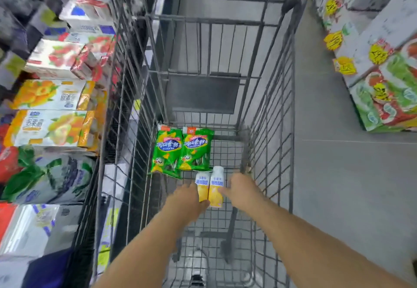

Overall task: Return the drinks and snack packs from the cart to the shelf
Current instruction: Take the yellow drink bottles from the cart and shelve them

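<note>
Two small white-and-yellow drink bottles lie side by side on the floor of the grey wire cart (268, 134). My left hand (188, 197) curls around the left bottle (202, 186). My right hand (240, 188) grips the right bottle (216, 188) from its right side. Just beyond the bottles lie two green snack packs, the left pack (168, 150) and the right pack (196, 148), flat and side by side. Both forearms reach down into the cart.
A shelf on the left holds boxed drink cartons (52, 95) with fruit pictures, close against the cart's left wall. At the right, stacked boxes (388, 98) with yellow price tags stand on the grey floor (334, 175). A clear bottle (196, 263) lies at the cart's near end.
</note>
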The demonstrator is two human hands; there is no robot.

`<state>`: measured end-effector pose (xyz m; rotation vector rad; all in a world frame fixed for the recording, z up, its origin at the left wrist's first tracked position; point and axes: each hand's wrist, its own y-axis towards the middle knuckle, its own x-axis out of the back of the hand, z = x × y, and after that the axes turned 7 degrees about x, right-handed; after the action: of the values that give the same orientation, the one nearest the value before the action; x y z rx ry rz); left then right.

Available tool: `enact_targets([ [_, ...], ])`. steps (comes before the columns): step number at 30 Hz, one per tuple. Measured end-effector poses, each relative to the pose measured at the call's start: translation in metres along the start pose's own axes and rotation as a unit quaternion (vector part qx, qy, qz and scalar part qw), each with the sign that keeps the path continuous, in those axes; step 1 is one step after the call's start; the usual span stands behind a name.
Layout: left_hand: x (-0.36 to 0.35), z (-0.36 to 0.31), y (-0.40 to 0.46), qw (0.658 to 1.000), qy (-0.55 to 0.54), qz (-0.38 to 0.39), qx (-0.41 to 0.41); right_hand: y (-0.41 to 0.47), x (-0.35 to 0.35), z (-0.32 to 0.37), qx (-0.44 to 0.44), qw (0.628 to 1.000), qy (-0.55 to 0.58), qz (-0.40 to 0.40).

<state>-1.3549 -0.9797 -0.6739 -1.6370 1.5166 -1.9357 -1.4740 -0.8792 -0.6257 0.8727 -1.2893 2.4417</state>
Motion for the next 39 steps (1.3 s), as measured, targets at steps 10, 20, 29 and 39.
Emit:
enact_targets([
  [10, -0.052, 0.005, 0.105, 0.973, -0.214, 0.012, 0.083, 0.103, -0.085, -0.033, -0.118, 0.987, 0.104, -0.019],
  [20, -0.056, 0.003, 0.112, 0.948, -0.295, 0.019, 0.121, 0.121, -0.103, -0.045, -0.186, 0.959, 0.213, -0.034],
  [29, -0.034, 0.014, 0.037, 0.898, -0.382, 0.142, 0.168, 0.057, -0.054, -0.024, -0.163, 0.969, 0.181, 0.048],
  [39, 0.126, 0.012, -0.144, 0.844, -0.528, 0.008, 0.091, -0.090, 0.127, 0.083, 0.028, 0.995, 0.095, 0.006],
])
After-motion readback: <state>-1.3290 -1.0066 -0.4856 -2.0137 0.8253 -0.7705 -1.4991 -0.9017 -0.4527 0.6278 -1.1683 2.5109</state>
